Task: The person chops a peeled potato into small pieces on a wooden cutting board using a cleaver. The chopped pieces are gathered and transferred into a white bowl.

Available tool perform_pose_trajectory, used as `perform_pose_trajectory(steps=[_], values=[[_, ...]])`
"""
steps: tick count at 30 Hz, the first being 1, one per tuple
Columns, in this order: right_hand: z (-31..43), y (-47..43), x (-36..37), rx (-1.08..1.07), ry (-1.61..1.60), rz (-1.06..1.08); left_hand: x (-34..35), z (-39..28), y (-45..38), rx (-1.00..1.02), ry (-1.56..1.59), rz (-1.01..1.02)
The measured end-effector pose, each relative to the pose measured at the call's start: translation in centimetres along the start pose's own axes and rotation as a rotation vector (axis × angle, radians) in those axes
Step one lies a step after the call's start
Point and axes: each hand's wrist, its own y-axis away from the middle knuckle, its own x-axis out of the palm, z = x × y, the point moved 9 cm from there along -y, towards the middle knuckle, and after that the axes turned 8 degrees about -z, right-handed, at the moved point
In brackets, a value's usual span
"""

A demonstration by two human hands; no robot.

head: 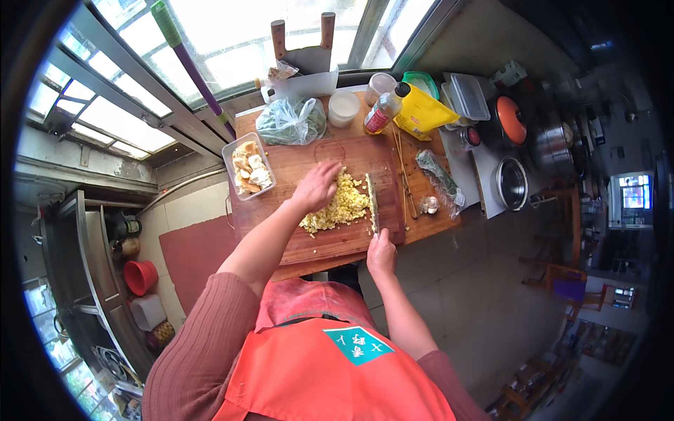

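Observation:
A heap of finely chopped pale yellow food [339,205] lies on a wooden cutting board [279,163]. My left hand [317,187] rests at the heap's upper left side, fingers extended and held close; whether it touches the pieces is hard to tell. In my right hand [382,253] is the handle of a kitchen knife [374,205]. Its blade stands edge-down near the board's right side, with yellow bits stuck along it. Left of the heap, a clear plastic container [249,166] holds cream and brown chunks, partly over the board's edge.
Behind the board are a tied bag of greens [292,121], a white-filled jar [344,108], a bottle [384,110] and a yellow pouch [421,113]. To the right lie long chopsticks [403,173], garlic [429,204] and a wrapped green bundle [441,179]. Two cleavers [308,59] stand by the window.

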Motion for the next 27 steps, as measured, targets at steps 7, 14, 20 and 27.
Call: perform_pose_trajectory(steps=[7, 14, 20, 27], values=[[6.3, 1.9, 1.3, -0.085, -0.115, 0.104, -4.3, -3.9, 8.4, 0.083, 0.070, -0.131], [8.1, 1.9, 2.4, -0.028, -0.062, 0.177, -4.6, 2.4, 10.2, -0.172, 0.133, -0.258], [7.5, 2.1, 5.5, -0.042, -0.049, 0.206, -3.1, 3.7, 9.9, -0.190, 0.098, -0.218], [9.3, 4.0, 5.8, -0.030, 0.010, 0.263, -3.2, 3.8, 10.6, -0.205, 0.151, -0.236]])
